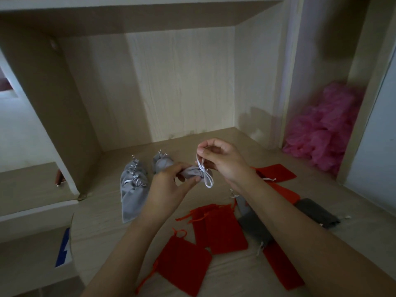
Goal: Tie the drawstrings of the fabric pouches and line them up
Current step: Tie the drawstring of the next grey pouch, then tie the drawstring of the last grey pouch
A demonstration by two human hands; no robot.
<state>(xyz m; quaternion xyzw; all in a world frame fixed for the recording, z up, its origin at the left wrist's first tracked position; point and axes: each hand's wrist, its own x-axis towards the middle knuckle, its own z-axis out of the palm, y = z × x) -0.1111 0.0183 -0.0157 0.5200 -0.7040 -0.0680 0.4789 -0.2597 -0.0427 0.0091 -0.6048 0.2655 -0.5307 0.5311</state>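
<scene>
- Head view, hands: the left hand (169, 185) grips the body of a grey pouch (189, 173), fingers curled round it, above the desk (102, 232). The right hand (222, 161) pinches one end of the white drawstring (206, 177) just above the gathered neck; a loop hangs below.
- Head view, done: the tied grey pouches (134, 185) lie in an overlapping row to the left, with one more just behind them.
- Head view, in hand: the neck appears cinched and the knot is judged partly formed, not yet pulled tight.
- Head view, left: the red pouches (216, 228) and dark grey pouches (317, 213) lie flat and scattered, apparently untied and not lined up.
- Head view, other: pink material (325, 129) fills the right-hand compartment.
- Estimate: well under half complete.
</scene>
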